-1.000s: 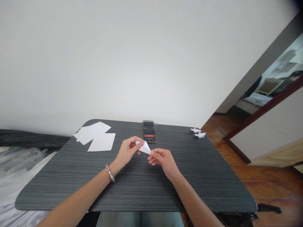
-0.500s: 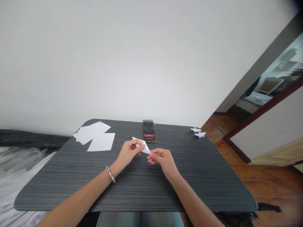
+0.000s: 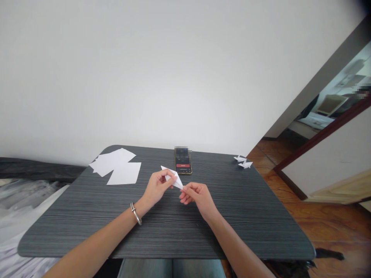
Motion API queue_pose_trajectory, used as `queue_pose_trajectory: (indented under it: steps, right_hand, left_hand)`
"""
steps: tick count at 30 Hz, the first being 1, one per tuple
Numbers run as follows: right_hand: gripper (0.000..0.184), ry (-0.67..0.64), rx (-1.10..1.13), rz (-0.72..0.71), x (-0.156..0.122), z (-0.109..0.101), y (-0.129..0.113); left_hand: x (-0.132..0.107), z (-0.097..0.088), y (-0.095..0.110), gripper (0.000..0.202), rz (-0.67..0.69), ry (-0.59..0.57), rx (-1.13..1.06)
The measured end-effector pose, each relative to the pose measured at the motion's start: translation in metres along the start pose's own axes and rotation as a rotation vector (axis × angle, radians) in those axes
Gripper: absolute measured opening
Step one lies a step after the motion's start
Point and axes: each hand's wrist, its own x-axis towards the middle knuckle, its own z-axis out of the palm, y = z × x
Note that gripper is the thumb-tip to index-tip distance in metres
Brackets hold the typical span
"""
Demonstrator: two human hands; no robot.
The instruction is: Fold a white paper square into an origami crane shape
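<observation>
Both my hands hold a small folded white paper piece [image 3: 174, 178] just above the dark grey table [image 3: 162, 227]. My left hand [image 3: 156, 187], with a metal bracelet on its wrist, pinches the paper's upper left part between thumb and fingers. My right hand [image 3: 195, 195] pinches the pointed lower right tip. The paper is a narrow pointed shape, tilted down to the right.
Several flat white paper sheets [image 3: 117, 166] lie at the table's back left. A phone [image 3: 182, 161] with a lit screen lies at the back middle. Two small folded paper figures [image 3: 242, 161] sit at the back right corner. A wooden floor and doorway are to the right.
The folded paper's upper left point has come out past my left fingers, and both hands have shifted slightly left and closer together.
</observation>
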Motion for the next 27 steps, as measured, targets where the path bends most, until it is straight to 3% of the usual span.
queue_pose_trajectory:
  steps: [7, 11, 16, 27]
  right_hand:
    - [0.021, 0.029, -0.050, -0.081, 0.0002, 0.0003, 0.0018]
    - [0.021, 0.051, -0.037, -0.098, 0.0009, -0.0019, 0.0025]
    - [0.022, 0.024, -0.093, -0.098, 0.0012, -0.0029, 0.0046]
    - [0.015, 0.181, -0.574, -0.307, -0.0024, -0.0015, 0.0061]
  left_hand:
    - [0.0003, 0.0025, 0.0030, 0.015, -0.029, -0.004, -0.107]
    - [0.0021, 0.0019, 0.0006, 0.028, -0.070, -0.022, -0.201]
    - [0.0039, -0.0005, 0.0014, 0.023, -0.114, -0.063, -0.241]
    - [0.0026, 0.0011, -0.0011, 0.023, -0.193, -0.174, -0.139]
